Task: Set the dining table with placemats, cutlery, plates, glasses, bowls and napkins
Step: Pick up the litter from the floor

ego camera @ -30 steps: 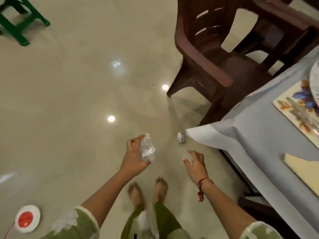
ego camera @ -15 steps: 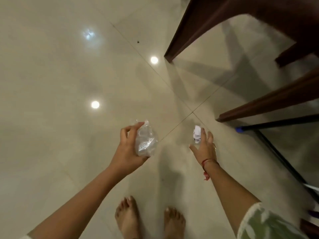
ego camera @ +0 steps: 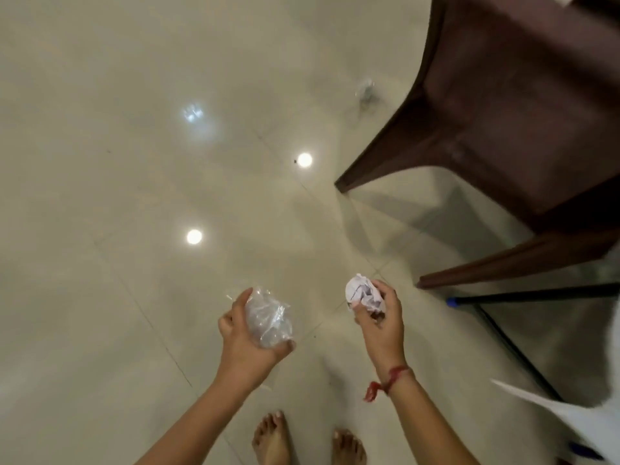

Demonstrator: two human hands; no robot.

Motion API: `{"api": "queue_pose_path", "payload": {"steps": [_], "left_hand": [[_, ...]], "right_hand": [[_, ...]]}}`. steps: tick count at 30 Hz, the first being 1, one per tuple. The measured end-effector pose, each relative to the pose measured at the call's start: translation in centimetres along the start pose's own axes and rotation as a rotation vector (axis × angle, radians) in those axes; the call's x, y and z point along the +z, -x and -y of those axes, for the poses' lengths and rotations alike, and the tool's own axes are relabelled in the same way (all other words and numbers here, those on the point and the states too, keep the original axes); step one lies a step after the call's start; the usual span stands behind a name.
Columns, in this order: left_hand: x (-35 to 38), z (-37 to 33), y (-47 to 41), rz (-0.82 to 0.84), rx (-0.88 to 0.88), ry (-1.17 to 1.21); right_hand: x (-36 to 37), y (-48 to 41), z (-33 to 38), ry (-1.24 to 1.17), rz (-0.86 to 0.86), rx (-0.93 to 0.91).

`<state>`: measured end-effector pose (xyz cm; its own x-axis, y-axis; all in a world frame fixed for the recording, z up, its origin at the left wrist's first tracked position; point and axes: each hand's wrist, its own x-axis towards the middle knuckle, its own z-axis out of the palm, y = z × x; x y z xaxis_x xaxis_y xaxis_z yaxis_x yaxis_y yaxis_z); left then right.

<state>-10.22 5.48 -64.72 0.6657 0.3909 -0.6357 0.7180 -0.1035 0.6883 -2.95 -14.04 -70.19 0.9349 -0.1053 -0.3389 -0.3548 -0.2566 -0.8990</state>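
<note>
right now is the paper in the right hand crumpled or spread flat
Crumpled: the white paper is a creased wad gripped by the right hand.

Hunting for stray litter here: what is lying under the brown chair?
Between the legs of the brown chair, only bare tiled floor and shadow show. The seat covers the floor farther back, so that part cannot be checked.

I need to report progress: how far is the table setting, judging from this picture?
Done: cannot be judged; only a tablecloth corner shows, not the tabletop. In hand: the left hand grips crumpled clear plastic and the right hand grips a crumpled paper ball, over the floor beside the brown chair. Left: probably discarding both, then any remaining setting.
</note>
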Motion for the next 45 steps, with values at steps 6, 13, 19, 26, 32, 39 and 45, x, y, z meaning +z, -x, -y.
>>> {"api": "queue_pose_path", "payload": {"steps": [6, 13, 19, 26, 32, 39, 45], "left_hand": [[-8.1, -13.6, 8.6, 0.018, 0.03, 0.219], [-19.5, -27.2, 16.5, 0.052, 0.097, 0.378], [-25.4, -33.5, 16.5, 0.185, 0.072, 0.59], [-27.5, -43.1, 9.2, 0.221, 0.155, 0.575], [-30.0, -53.5, 1.1, 0.309, 0.263, 0.447], [-33.7, -61.3, -8.2, 0.258, 0.337, 0.461], [-35.3, -69.4, -19.0, 0.164, 0.549, 0.119]], "right_hand": [[-0.6, 9.7, 24.3, -0.181, 0.2, -0.146], [0.1, 15.7, 42.7, -0.061, 0.284, -0.273], [3.0, 14.8, 50.3, -0.045, 0.352, -0.381], [9.2, 6.9, 55.6, 0.22, 0.267, -0.659], [13.9, -1.1, 62.9, 0.219, 0.241, -0.676], [18.3, -9.9, 69.7, 0.022, 0.344, -0.597], [23.1, -20.4, 73.0, -0.09, 0.207, -0.516]]}}
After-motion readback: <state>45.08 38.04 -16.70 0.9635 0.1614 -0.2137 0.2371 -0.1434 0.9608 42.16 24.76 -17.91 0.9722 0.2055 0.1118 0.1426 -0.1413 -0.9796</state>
